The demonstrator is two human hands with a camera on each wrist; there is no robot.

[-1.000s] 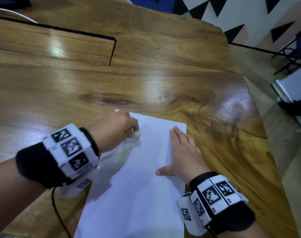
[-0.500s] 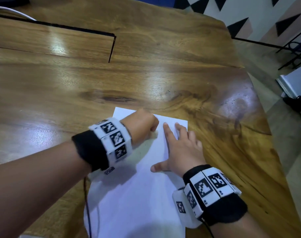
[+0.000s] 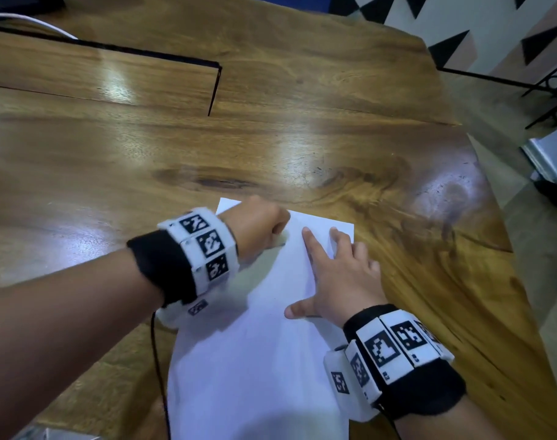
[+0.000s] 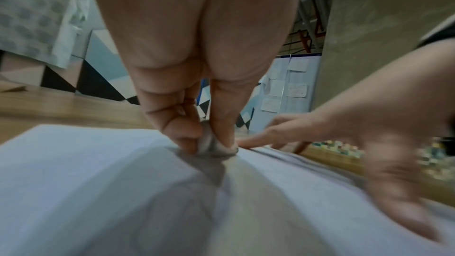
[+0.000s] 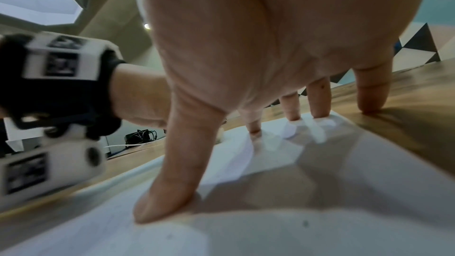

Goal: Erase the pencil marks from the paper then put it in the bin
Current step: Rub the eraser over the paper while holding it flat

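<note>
The left hand (image 4: 197, 77) pinches a small eraser (image 4: 211, 144) against the far end of the paper (image 3: 255, 369) on the wooden table (image 3: 302, 138); the right hand (image 3: 340, 281), fingers spread flat, pins the sheet beside it. Short, light strokes toward the pinned side should avoid creasing.

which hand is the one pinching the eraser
The left hand: its curled fingers pinch the eraser against the paper. The right hand only presses flat, fingers spread.
</note>
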